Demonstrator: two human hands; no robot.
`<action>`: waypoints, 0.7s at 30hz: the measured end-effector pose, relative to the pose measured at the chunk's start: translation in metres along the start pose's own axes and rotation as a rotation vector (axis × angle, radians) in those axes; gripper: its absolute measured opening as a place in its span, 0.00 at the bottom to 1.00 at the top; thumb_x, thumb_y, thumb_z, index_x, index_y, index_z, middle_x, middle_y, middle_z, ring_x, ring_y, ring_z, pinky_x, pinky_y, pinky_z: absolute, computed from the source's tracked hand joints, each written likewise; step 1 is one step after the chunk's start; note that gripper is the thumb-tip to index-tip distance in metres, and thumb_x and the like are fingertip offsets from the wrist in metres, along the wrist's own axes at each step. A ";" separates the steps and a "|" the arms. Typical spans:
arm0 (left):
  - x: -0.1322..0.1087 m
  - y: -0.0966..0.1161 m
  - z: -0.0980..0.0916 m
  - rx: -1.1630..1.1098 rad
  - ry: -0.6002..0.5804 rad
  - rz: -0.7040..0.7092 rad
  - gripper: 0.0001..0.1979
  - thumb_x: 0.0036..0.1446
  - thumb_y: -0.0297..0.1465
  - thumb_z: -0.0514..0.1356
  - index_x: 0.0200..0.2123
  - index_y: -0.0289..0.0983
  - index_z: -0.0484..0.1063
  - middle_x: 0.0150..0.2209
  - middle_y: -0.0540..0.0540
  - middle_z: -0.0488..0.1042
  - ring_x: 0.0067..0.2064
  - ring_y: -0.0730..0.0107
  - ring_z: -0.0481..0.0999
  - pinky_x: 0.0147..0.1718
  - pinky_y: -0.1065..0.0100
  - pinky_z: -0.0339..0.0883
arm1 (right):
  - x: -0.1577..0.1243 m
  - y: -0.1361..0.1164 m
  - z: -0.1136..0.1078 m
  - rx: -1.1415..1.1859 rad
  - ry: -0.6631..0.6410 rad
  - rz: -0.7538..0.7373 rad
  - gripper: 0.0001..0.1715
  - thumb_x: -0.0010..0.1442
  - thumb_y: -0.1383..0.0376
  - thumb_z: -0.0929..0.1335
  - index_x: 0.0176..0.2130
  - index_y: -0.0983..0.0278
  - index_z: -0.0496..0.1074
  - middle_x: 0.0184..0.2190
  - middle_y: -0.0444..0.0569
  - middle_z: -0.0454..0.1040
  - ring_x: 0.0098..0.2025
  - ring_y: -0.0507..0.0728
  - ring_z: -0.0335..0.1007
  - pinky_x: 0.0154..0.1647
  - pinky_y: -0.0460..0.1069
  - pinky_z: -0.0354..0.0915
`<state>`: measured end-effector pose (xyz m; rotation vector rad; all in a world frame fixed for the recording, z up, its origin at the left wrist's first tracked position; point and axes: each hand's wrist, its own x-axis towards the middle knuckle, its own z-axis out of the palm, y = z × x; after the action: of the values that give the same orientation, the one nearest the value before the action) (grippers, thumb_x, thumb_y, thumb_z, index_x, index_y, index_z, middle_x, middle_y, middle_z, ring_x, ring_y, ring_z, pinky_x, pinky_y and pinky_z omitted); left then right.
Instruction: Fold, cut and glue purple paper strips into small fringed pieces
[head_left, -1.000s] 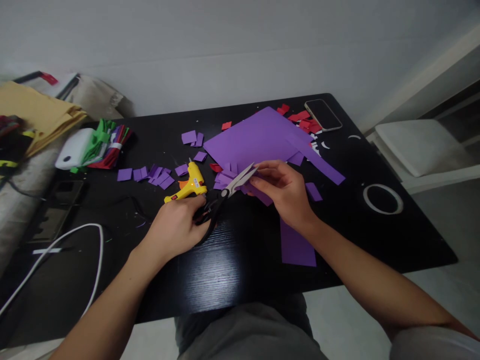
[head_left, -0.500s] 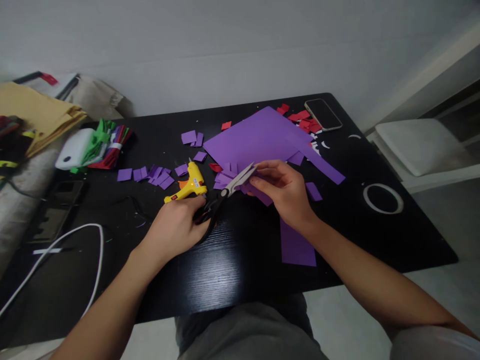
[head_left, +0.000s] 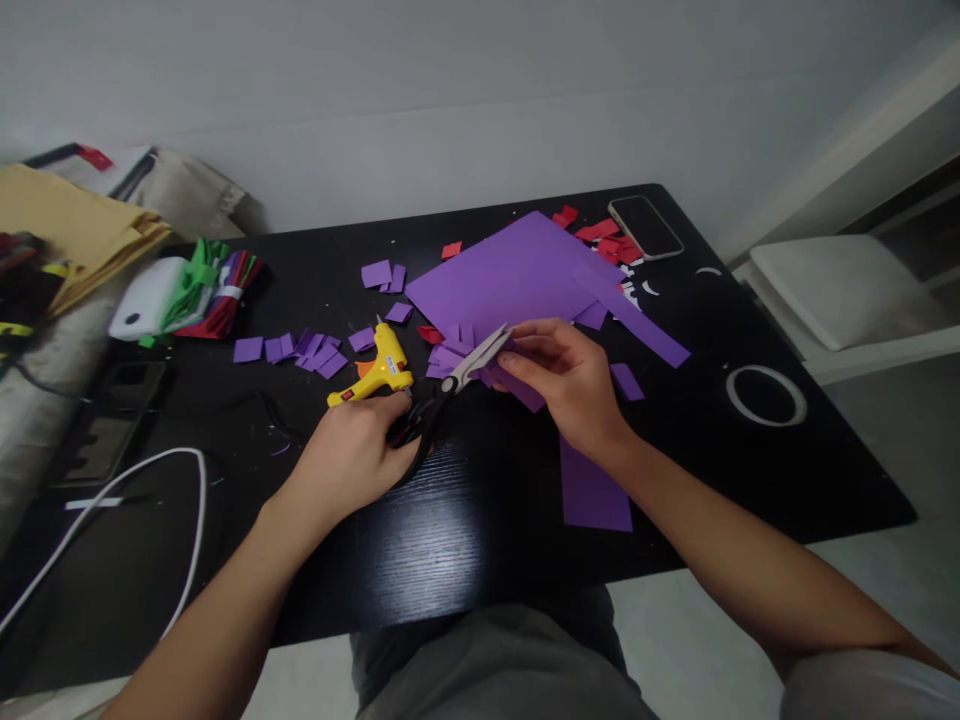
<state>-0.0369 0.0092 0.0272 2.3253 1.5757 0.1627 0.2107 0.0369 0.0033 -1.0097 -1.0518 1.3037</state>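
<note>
My left hand [head_left: 362, 443] is closed round the black handles of a pair of scissors [head_left: 469, 367], whose blades point up and to the right. In my right hand [head_left: 568, 378] a small strip of purple paper [head_left: 522, 390] is pinched between thumb and fingers, right at the blade tips. The blades look slightly apart; how far the paper lies between them is hard to tell. Beneath the blades is a pile of cut purple pieces [head_left: 448, 354]. A yellow glue gun [head_left: 382, 366] lies just beyond my left hand. Under my right wrist sits a purple paper strip [head_left: 595, 488].
A large purple sheet [head_left: 502, 268] lies at the back, with red scraps [head_left: 609, 240] and a phone [head_left: 646, 228] to its right. A roll of tape [head_left: 766, 396] is at the right. Bundled pipe cleaners [head_left: 214, 290] and a white cable [head_left: 201, 500] are at the left.
Almost nothing differs. Both hands, the scissors and the paper keep their places; the view has shifted very slightly.
</note>
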 end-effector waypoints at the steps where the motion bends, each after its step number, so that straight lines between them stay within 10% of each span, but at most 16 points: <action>1: 0.000 0.000 0.000 0.005 0.001 -0.001 0.14 0.65 0.41 0.55 0.29 0.40 0.68 0.25 0.47 0.74 0.27 0.62 0.75 0.31 0.64 0.60 | 0.000 0.000 0.000 0.001 0.001 0.000 0.17 0.52 0.62 0.82 0.41 0.59 0.80 0.36 0.44 0.82 0.40 0.57 0.82 0.40 0.54 0.84; 21: 0.001 -0.001 0.001 0.030 -0.006 -0.024 0.14 0.64 0.41 0.55 0.29 0.40 0.67 0.25 0.46 0.74 0.28 0.61 0.76 0.31 0.65 0.59 | 0.000 0.001 0.000 0.012 0.010 0.012 0.16 0.52 0.63 0.82 0.41 0.58 0.81 0.36 0.43 0.82 0.41 0.57 0.82 0.40 0.54 0.84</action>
<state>-0.0369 0.0099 0.0263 2.3261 1.6137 0.1265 0.2107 0.0367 0.0021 -1.0143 -1.0308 1.3118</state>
